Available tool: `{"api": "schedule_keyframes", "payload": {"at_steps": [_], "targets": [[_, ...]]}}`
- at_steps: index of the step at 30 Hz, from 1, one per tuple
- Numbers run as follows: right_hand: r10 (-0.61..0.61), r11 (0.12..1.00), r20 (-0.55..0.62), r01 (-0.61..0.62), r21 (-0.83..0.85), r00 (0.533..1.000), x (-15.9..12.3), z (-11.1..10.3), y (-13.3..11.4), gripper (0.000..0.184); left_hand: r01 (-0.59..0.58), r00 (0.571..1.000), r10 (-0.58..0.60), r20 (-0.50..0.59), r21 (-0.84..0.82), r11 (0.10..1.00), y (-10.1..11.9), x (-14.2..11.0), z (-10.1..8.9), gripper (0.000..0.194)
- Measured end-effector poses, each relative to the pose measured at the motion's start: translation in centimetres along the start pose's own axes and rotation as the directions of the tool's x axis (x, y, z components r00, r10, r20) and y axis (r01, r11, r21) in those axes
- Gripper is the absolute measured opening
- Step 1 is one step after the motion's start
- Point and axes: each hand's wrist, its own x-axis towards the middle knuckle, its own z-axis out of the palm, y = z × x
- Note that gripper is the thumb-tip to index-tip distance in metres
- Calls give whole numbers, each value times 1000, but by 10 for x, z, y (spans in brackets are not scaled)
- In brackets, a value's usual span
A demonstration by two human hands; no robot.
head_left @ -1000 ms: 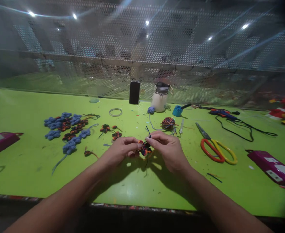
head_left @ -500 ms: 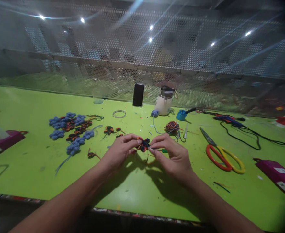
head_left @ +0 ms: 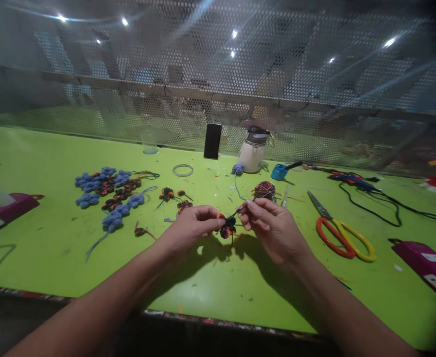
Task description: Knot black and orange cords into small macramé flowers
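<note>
A small crocheted flower [head_left: 228,228] in black, dark blue and orange yarn is pinched between the thumb and fingers of my left hand [head_left: 191,225]. Just to its right, my right hand [head_left: 272,223] is closed on a dark yarn strand [head_left: 236,212] that runs up from the flower. My fingers cover whatever else may be in that grip. A loose end dangles beneath the flower. Behind my right hand sits a multicoloured yarn ball [head_left: 264,190]. More dark and orange flowers [head_left: 166,194] lie beyond my left hand.
Blue and dark crocheted flowers [head_left: 87,200] are grouped at left. Large scissors [head_left: 337,230] with red and yellow handles lie at right. At the back stand a phone [head_left: 212,141], a white jug [head_left: 251,153] and a blue pot [head_left: 278,172]. Purple power strips [head_left: 424,265] flank both sides.
My right hand has drawn away from the flower, up and to the right, with the strand stretched between. A green handle that showed by my right hand is now out of sight.
</note>
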Motion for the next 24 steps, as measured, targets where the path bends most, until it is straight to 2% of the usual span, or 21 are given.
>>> {"api": "schedule_keyframes", "payload": {"at_steps": [8,13,15,17,20,22,24], "targets": [[45,998,-4,-45,-36,999,3,-2,3,15,78,995,-76,69,-30,996,-2,1,0,12],[42,998,29,-41,-55,999,5,-4,5,16,94,993,-96,73,33,995,1,1,3,9],[30,994,23,-27,-110,999,9,-4,6,17,80,994,-85,65,74,994,1,0,5,8],[-39,975,1,39,-217,999,12,-4,8,16,62,996,-69,54,116,991,1,0,7,7],[-231,874,54,232,-427,971,9,1,6,12,38,999,-43,24,184,982,0,2,9,8],[-318,758,168,357,-546,933,3,6,3,8,20,1000,-17,-16,209,978,-2,4,8,9],[-347,641,282,445,-625,895,-6,9,0,8,15,998,-5,-63,161,987,-4,7,5,10]]}}
